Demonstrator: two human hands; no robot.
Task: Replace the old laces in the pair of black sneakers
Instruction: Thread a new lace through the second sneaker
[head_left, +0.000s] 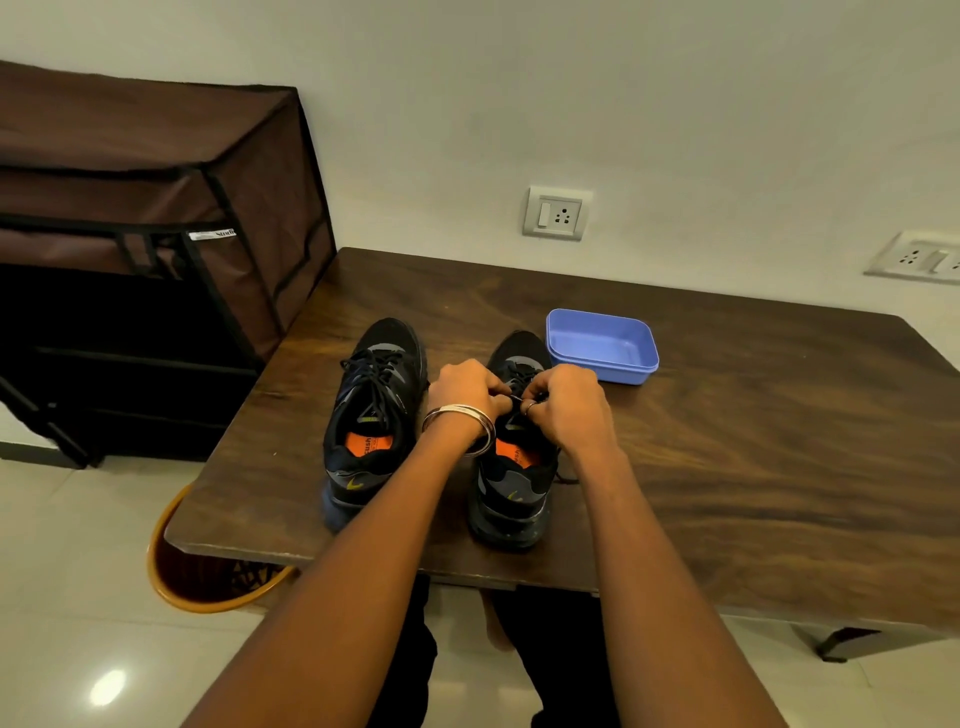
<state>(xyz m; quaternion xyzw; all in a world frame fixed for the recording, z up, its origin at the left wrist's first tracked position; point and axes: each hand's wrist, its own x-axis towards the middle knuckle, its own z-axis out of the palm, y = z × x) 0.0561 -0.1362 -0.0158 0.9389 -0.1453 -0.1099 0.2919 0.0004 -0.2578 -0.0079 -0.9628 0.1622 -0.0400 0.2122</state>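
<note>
Two black sneakers with orange insoles stand side by side on the dark wooden table, toes pointing away from me. The left sneaker is laced with black laces and tied. Over the right sneaker both my hands meet. My left hand, with bangles at the wrist, and my right hand, with a ring, pinch its black lace between fingertips above the tongue. My hands hide most of that shoe's lacing.
A blue plastic tub sits just beyond the right sneaker. A brown fabric wardrobe stands at the table's left. An orange basket is on the floor under the front left corner. Wall sockets are behind.
</note>
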